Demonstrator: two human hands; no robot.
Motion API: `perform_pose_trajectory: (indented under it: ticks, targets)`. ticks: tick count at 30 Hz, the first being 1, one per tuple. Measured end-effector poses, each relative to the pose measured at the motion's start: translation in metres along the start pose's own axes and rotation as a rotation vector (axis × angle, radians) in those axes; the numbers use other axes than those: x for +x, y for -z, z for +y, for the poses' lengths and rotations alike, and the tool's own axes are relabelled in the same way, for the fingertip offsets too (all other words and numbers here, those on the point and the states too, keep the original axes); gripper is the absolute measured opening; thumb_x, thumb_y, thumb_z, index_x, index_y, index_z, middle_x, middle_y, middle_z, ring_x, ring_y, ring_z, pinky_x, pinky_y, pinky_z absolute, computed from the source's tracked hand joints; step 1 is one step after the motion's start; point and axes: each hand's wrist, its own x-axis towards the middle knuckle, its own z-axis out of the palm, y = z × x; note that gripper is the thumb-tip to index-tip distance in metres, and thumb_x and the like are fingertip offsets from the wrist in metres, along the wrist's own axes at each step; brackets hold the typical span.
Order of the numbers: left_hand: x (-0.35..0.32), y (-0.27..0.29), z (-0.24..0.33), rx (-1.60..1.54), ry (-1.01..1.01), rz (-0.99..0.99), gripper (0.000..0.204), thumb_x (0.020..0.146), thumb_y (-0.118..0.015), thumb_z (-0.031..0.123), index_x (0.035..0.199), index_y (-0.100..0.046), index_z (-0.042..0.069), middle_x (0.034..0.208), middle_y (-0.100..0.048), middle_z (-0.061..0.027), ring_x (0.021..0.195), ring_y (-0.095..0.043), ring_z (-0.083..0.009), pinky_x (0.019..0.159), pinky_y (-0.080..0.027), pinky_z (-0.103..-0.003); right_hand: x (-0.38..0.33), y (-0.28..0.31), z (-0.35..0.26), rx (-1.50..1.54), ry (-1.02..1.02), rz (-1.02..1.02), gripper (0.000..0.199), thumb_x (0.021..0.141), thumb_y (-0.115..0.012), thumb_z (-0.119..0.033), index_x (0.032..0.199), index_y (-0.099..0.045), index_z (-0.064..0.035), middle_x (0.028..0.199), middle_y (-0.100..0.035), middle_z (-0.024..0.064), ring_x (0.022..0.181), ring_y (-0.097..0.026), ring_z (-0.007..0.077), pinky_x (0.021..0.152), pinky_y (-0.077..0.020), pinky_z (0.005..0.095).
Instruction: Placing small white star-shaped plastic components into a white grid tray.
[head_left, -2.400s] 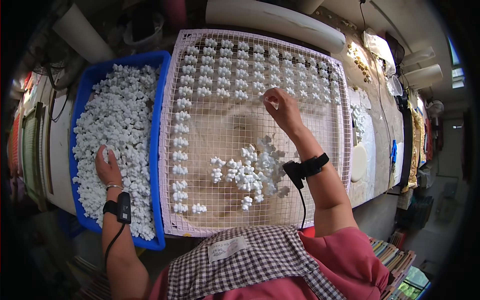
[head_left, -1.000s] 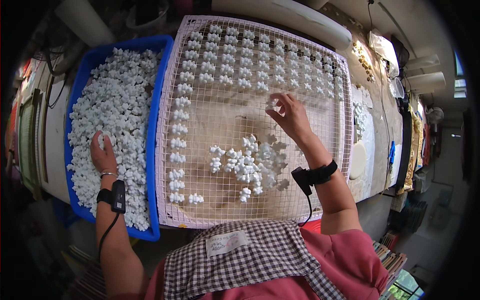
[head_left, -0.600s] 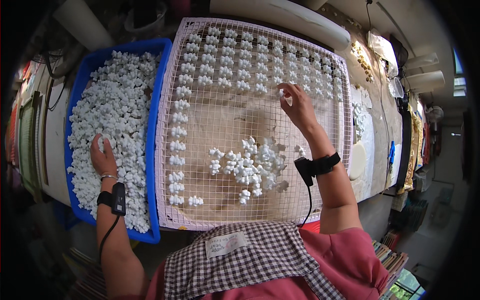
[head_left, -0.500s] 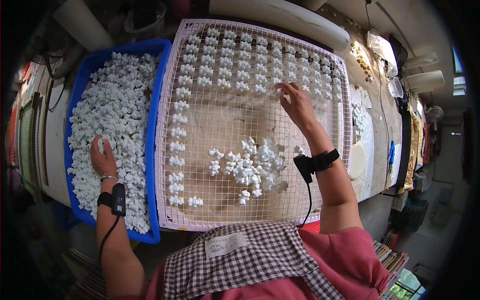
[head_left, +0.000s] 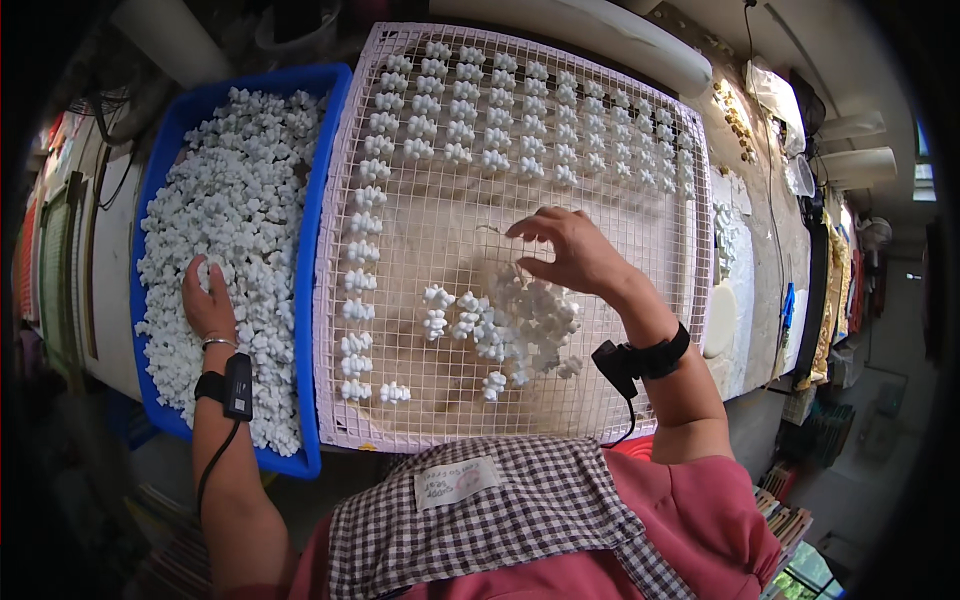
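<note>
Head view: looking down past a checked apron (head_left: 470, 520).
Right hand (head_left: 582, 256): half open, thumb and fingers apart, no piece visible between them, above a loose heap (head_left: 493, 336) of knobbly white pieces on the mesh rack (head_left: 430, 225).
Left hand (head_left: 208, 308): fingers and thumb curved, among white pieces filling the blue tub (head_left: 309, 350); cannot tell whether it grips one.
Far end of rack: neat rows (head_left: 497, 115) of the pieces, one column continuing down the left side.
</note>
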Motion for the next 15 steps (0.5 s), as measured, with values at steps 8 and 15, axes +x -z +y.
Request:
perform_pose_trajectory:
  ticks: [8, 15]
  targets:
    - [-0.002, 0.0, 0.0, 0.01, 0.015, 0.005, 0.036, 0.092, -0.05, 0.035, 0.117, -0.054, 0.01, 0.114, -0.057, -0.0138, 0.103, -0.055, -0.032, 0.083, -0.045, -0.04, -0.004, -0.006, 0.0, 0.227, -0.172, 0.083, 0.019, 0.082, -0.067, -0.02, 0.092, -0.063, -0.0041, 0.073, -0.063, 0.0058, 0.063, -0.059, 0.0137, 0.059, -0.0469, 0.0272]
    - [0.0, -0.002, -0.006, 0.002, 0.035, -0.06, 0.041, 0.093, -0.046, 0.038, 0.122, -0.051, 0.009, 0.122, -0.053, -0.0152, 0.11, -0.051, -0.033, 0.09, -0.043, -0.041, -0.013, -0.013, 0.049, -0.029, -0.226, 0.42, 0.023, 0.082, -0.065, -0.027, 0.085, -0.061, -0.0047, 0.072, -0.058, 0.008, 0.059, -0.056, 0.0218, 0.056, -0.0456, 0.0327]
